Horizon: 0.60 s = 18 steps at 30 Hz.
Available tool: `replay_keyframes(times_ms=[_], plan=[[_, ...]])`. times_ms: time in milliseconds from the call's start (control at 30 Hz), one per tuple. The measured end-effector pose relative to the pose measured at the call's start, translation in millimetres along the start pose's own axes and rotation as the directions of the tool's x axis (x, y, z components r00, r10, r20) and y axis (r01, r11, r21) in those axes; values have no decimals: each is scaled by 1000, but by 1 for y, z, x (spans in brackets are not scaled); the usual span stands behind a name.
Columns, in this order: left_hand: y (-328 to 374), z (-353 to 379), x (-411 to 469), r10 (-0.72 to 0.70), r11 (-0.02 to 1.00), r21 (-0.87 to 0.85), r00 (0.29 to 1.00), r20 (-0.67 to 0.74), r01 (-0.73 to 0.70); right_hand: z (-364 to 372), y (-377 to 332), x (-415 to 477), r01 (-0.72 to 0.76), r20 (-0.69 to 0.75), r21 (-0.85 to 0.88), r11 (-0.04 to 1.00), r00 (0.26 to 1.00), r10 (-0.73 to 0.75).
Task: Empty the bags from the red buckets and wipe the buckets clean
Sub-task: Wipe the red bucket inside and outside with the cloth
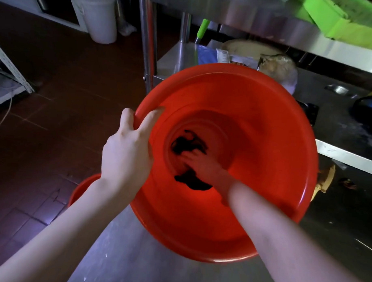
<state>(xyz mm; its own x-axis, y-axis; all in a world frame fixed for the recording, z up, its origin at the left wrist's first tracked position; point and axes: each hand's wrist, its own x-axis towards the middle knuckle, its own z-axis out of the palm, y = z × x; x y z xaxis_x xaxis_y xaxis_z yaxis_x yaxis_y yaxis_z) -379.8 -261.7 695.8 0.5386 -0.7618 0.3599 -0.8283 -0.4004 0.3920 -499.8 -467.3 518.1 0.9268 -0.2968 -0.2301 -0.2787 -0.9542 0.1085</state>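
At the steel bench (124,256) your left hand (125,155) clasped the red bucket (266,122) by its rim; your right hand (203,166), grip unclear, wiped the bottom with a dark cloth (187,143); walls probably next.

No text, label, brand, number or sign is legible in this view. The packets (223,55) lying on the steel shelf (175,56) show dark printed patches, but these are too small and blurred to read. The visible surfaces of the red bucket (199,230) show plain colour only.
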Motion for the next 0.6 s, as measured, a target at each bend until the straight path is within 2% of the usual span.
replay_keyframes(times_ms=[67, 100, 200, 267, 300, 367, 400, 467, 533, 600], plan=[[0, -1, -1, -8, 1000, 12, 1000, -2, 8, -13, 20, 3, -252, -62, 139, 958, 963, 263], [0, -1, -2, -13, 1000, 16, 1000, -4, 13, -17, 28, 3, -333, -78, 183, 925, 933, 351], [3, -1, -3, -23, 1000, 17, 1000, -10, 23, -13, 30, -5, -448, -105, 255, 857, 868, 485], [4, -1, -3, -27, 999, 22, 999, -19, 27, 6, 14, -13, -477, -106, 246, 844, 852, 513], [5, 0, -3, -26, 999, 26, 999, -23, 27, 16, 1, -16, -440, -86, 217, 871, 881, 466], [8, 1, -4, -22, 999, 28, 999, -24, 22, 30, -26, -17, -228, -61, 123, 966, 970, 237], [9, 2, -6, -18, 999, 31, 999, -27, 19, 33, -35, -13, -100, -79, 40, 994, 992, 103], [9, 2, -7, -17, 999, 40, 999, -31, 18, 27, -41, 0, 69, -92, -113, 991, 993, -79], [9, 0, -7, -15, 999, 51, 999, -29, 17, 17, -35, 13, 138, -58, -113, 984, 988, -145], [10, -1, -8, -12, 999, 51, 1000, -26, 14, 7, -27, 19, 107, -60, -47, 993, 992, -109]])
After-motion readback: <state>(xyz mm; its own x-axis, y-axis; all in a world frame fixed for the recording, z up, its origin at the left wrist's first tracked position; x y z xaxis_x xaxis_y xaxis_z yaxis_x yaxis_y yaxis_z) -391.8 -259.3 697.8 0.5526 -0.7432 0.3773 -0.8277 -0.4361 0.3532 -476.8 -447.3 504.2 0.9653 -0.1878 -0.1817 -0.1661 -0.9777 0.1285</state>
